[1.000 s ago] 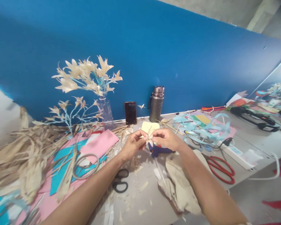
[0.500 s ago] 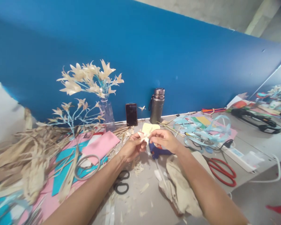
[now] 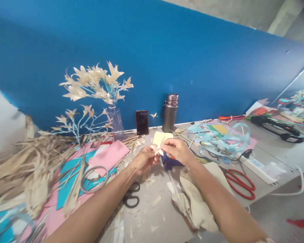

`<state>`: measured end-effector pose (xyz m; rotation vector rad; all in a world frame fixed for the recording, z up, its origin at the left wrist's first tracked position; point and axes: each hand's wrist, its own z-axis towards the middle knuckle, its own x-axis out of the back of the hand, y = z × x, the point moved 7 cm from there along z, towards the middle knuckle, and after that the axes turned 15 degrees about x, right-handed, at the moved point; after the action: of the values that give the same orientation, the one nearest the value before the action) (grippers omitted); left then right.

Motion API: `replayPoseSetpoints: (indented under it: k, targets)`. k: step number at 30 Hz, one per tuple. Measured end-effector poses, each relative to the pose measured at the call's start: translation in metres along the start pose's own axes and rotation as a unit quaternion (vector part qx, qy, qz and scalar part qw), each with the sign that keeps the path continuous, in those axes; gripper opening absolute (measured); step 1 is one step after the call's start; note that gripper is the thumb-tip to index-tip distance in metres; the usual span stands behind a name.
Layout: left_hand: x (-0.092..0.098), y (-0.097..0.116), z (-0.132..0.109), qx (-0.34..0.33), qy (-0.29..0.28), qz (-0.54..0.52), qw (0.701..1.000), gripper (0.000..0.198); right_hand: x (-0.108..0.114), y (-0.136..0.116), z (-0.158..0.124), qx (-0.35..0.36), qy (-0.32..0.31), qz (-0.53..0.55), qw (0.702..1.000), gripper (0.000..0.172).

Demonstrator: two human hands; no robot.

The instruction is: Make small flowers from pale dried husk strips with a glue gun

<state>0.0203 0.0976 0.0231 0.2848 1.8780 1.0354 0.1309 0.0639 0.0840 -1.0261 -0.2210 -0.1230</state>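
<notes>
My left hand (image 3: 145, 160) is closed on a small cream flower (image 3: 157, 151) with pointed petals. The fingertips of my right hand (image 3: 176, 149) pinch the same flower from the other side. Just behind it lies a yellow pad (image 3: 163, 137). A blue glue gun (image 3: 170, 162) rests under my right hand, partly hidden by it. Black-handled scissors (image 3: 131, 195) lie beside my left forearm.
Cream flowers in a clear vase (image 3: 116, 123), a phone (image 3: 142, 123) and a flask (image 3: 170, 113) stand by the blue wall. Dried husks (image 3: 38, 168) cover the left; blue ribbon (image 3: 235, 138), red-handled scissors (image 3: 239, 184) and a power strip (image 3: 258, 168) lie right.
The flower has turned slightly between my fingers, its petals now pointing lower. Both hands stay close together, and the view has shifted a little.
</notes>
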Motion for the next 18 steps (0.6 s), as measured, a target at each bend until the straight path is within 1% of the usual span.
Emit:
replayPoseSetpoints:
  k: [4,10,12,14,18]
  targets:
    - [0.002,0.000,0.000,-0.010,0.003,-0.026,1.000,0.034,0.001,0.000,0.000,0.013,0.007,-0.004,1.000,0.024]
    - [0.005,0.004,-0.004,-0.018,0.013,-0.068,0.997,0.030,0.012,0.010,0.000,0.029,0.058,0.039,0.997,0.026]
    - [0.005,0.005,-0.005,-0.016,0.015,-0.069,0.997,0.028,0.013,0.013,0.000,0.028,0.067,0.043,0.996,0.026]
    - [0.005,0.006,-0.005,-0.019,0.017,-0.066,0.997,0.028,0.011,0.013,0.000,0.022,0.056,0.039,0.997,0.027]
    - [0.003,0.009,-0.006,-0.031,0.006,-0.053,0.998,0.032,0.003,0.015,0.000,-0.022,0.012,0.014,1.000,0.021]
